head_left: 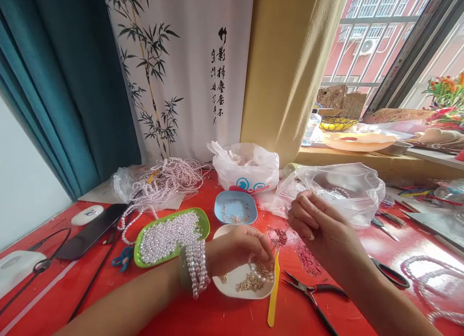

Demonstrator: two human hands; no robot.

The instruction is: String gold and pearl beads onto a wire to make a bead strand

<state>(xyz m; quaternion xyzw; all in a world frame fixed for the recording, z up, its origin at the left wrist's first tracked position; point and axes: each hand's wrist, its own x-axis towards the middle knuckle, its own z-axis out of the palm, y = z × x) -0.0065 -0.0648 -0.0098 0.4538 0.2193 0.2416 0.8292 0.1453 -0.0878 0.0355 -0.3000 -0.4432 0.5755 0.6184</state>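
My left hand (241,251) is over a white dish (226,292) of small gold beads (250,282). Its fingers are closed on a short strand of pearl beads (267,274) that hangs below them. Several pearl bracelets (197,268) and a pale green bangle (184,270) circle that wrist. Raised to the right, my right hand (315,217) has its thumb and fingers pinched together; whatever lies between them is too fine to make out. Beside the dish lie a yellow strip tool (274,292) and pliers (310,288) with black handles.
A green tray (206,222) holds loose pearl beads, and a blue dish (218,210) holds small metal pieces. Pearl strands (174,179) pile at the back left. Plastic bags (246,174) stand behind. Scissors (393,274) lie at right, a black phone (92,232) at left.
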